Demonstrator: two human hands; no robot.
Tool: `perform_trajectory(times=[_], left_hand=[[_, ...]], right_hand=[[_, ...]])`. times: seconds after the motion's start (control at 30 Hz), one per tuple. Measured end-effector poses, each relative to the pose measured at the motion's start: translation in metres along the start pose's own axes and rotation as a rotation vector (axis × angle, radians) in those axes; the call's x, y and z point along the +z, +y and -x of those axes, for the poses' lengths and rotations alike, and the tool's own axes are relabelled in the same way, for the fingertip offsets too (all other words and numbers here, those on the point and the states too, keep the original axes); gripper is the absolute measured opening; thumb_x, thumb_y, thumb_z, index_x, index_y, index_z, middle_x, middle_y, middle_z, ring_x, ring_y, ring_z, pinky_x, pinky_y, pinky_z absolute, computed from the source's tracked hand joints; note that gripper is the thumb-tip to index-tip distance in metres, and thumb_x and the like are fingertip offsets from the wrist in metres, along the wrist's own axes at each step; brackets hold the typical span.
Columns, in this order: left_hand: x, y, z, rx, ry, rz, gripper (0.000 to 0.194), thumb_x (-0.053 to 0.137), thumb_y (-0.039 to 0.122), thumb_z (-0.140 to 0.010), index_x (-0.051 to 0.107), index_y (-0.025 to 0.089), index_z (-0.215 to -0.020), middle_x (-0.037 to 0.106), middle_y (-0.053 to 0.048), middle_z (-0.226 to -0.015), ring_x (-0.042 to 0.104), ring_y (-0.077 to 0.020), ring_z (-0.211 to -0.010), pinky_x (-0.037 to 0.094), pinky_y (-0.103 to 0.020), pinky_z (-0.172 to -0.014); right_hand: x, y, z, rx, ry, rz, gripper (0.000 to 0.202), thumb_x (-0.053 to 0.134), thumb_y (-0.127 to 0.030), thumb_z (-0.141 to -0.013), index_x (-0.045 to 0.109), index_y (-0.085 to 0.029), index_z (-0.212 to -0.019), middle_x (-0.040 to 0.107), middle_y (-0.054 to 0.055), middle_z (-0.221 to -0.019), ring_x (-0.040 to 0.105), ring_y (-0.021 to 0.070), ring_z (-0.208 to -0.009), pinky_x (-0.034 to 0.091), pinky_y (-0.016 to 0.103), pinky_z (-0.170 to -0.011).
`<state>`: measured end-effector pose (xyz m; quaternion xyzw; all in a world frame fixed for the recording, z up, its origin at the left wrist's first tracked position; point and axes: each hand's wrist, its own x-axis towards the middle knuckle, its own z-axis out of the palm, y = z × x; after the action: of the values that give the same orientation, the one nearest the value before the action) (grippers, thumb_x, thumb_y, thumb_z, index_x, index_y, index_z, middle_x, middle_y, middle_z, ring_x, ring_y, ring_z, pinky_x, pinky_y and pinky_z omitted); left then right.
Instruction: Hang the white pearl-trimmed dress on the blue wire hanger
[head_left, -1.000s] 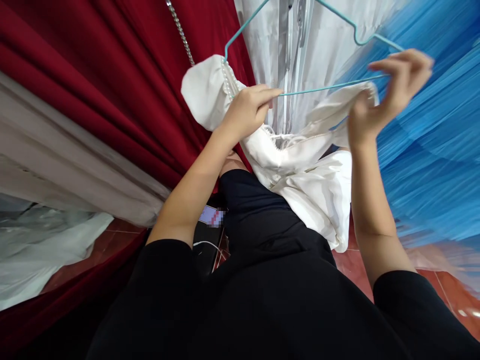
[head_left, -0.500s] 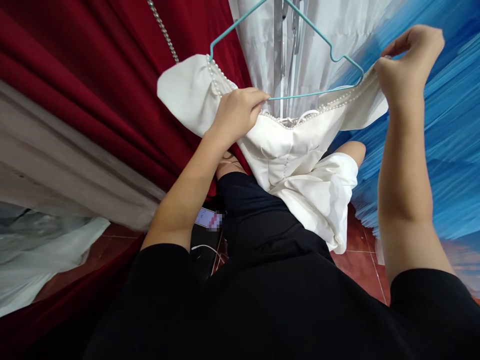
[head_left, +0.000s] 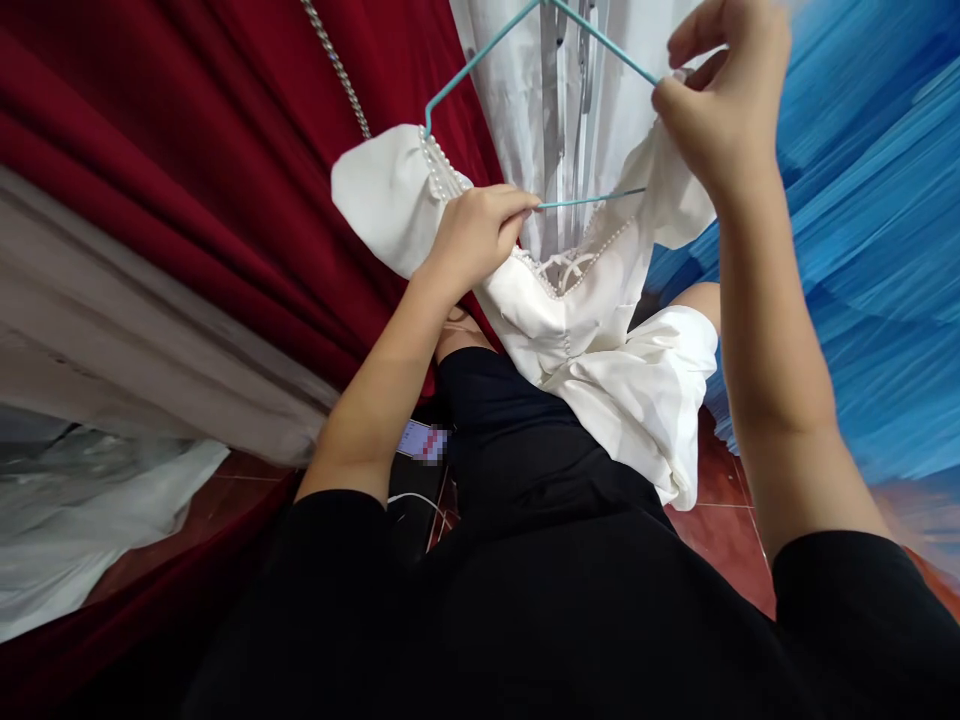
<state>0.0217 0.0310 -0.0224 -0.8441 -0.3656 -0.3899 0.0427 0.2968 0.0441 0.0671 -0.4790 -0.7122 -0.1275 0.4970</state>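
A white dress (head_left: 525,310) with pearl-beaded trim at the neckline lies over my lap, its upper part raised on a light-blue wire hanger (head_left: 480,58). My left hand (head_left: 476,235) is closed on the hanger's bottom bar, close to the beaded neckline. The left sleeve (head_left: 379,185) sits over the hanger's left end. My right hand (head_left: 727,110) pinches the dress's right shoulder by the hanger's right arm, and the right sleeve hangs below the fingers. That end of the hanger is hidden behind hand and cloth.
Red cloth (head_left: 262,180) with a silvery beaded chain (head_left: 337,70) hangs at left. Blue tulle (head_left: 870,300) hangs at right, with white fabric and metal poles behind the hanger. A phone (head_left: 420,440) and a white cable (head_left: 412,497) are beside my leg above the tiled floor.
My right hand has moved left and up, bringing the dress's right shoulder inward to the hanger's right arm. The neckline has slackened into a deeper V. My left hand stays on the bar.
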Motion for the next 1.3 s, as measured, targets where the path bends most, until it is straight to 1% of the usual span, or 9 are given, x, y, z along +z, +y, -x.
perform_trajectory(times=[0.17, 0.37, 0.5, 0.63, 0.83, 0.93, 1.0, 1.1, 1.3], left_hand=[[-0.001, -0.002, 0.007, 0.043, 0.051, -0.016, 0.025, 0.052, 0.021, -0.095, 0.07, 0.028, -0.112, 0.07, -0.006, -0.101, 0.065, -0.031, -0.098, 0.046, -0.044, -0.092], [-0.005, 0.02, 0.01, 0.064, 0.04, -0.012, 0.028, 0.048, 0.02, -0.097, 0.067, 0.03, -0.115, 0.07, -0.006, -0.104, 0.063, -0.0304, -0.102, 0.043, -0.049, -0.096], [-0.008, 0.018, 0.015, 0.092, 0.236, -0.061, 0.027, 0.047, 0.018, -0.096, 0.063, 0.03, -0.115, 0.067, -0.003, -0.115, 0.049, -0.0278, -0.127, 0.035, -0.057, -0.108], [-0.024, -0.001, 0.013, -0.033, 0.454, -0.111, 0.042, 0.059, 0.02, -0.093, 0.048, 0.035, -0.131, 0.059, -0.003, -0.126, 0.038, -0.0269, -0.136, 0.037, -0.054, -0.11], [-0.051, -0.048, -0.01, -0.026, 0.439, -0.009, 0.027, 0.057, 0.033, -0.102, 0.038, 0.027, -0.12, 0.057, 0.001, -0.114, 0.065, -0.0126, -0.095, 0.06, -0.033, -0.083], [-0.054, -0.08, -0.012, -0.251, 0.528, -0.167, 0.039, 0.069, 0.04, -0.096, 0.035, 0.022, -0.106, 0.052, 0.007, -0.102, 0.059, -0.0043, -0.077, 0.059, -0.026, -0.068], [-0.052, -0.096, 0.001, -0.419, 0.462, -0.262, 0.037, 0.074, 0.029, -0.093, 0.038, 0.018, -0.097, 0.05, 0.008, -0.089, 0.055, -0.003, -0.075, 0.057, -0.026, -0.072], [-0.045, -0.097, 0.036, -0.412, 0.246, -0.223, 0.015, 0.067, 0.023, -0.094, 0.054, 0.017, -0.092, 0.055, 0.006, -0.08, 0.054, -0.0071, -0.074, 0.056, -0.031, -0.074], [-0.017, -0.024, 0.071, 0.006, -0.013, 0.039, 0.011, 0.061, 0.022, -0.087, 0.069, 0.025, -0.093, 0.072, 0.001, -0.094, 0.068, -0.0198, -0.087, 0.057, -0.039, -0.08]], right_hand=[[0.018, -0.022, 0.028, -0.268, 0.242, -0.247, 0.028, 0.048, -0.001, -0.074, 0.051, -0.018, -0.095, 0.057, 0.005, -0.097, 0.056, 0.0142, -0.086, 0.05, 0.025, -0.068], [0.053, -0.031, 0.093, -0.3, -0.291, 0.019, 0.028, 0.056, -0.021, -0.087, 0.053, -0.026, -0.115, 0.059, 0.006, -0.11, 0.053, 0.0289, -0.108, 0.042, 0.046, -0.101], [0.072, -0.022, 0.109, -0.179, -0.237, 0.029, 0.031, 0.045, -0.028, -0.096, 0.052, -0.027, -0.126, 0.06, 0.007, -0.109, 0.053, 0.0301, -0.11, 0.034, 0.052, -0.107], [0.07, -0.024, 0.111, -0.169, -0.179, -0.006, 0.031, 0.038, -0.032, -0.101, 0.056, -0.031, -0.126, 0.06, 0.005, -0.109, 0.054, 0.0288, -0.109, 0.035, 0.053, -0.107], [0.056, -0.015, 0.103, -0.199, -0.244, 0.03, 0.031, 0.041, -0.036, -0.102, 0.06, -0.036, -0.126, 0.061, 0.005, -0.112, 0.054, 0.0286, -0.111, 0.034, 0.052, -0.108], [0.047, -0.01, 0.099, -0.207, -0.282, 0.046, 0.031, 0.043, -0.033, -0.1, 0.061, -0.035, -0.125, 0.061, 0.005, -0.113, 0.054, 0.0287, -0.111, 0.035, 0.051, -0.108], [0.043, -0.011, 0.099, -0.199, -0.283, 0.045, 0.032, 0.043, -0.03, -0.099, 0.061, -0.035, -0.125, 0.061, 0.005, -0.113, 0.054, 0.0286, -0.111, 0.035, 0.051, -0.108], [0.046, -0.016, 0.1, -0.174, -0.274, 0.025, 0.035, 0.041, -0.027, -0.099, 0.061, -0.034, -0.125, 0.061, 0.005, -0.111, 0.054, 0.0279, -0.11, 0.035, 0.051, -0.108], [0.061, -0.025, 0.106, -0.187, -0.261, -0.05, 0.037, 0.04, -0.028, -0.101, 0.055, -0.036, -0.134, 0.06, 0.004, -0.113, 0.055, 0.0267, -0.11, 0.036, 0.05, -0.108]])
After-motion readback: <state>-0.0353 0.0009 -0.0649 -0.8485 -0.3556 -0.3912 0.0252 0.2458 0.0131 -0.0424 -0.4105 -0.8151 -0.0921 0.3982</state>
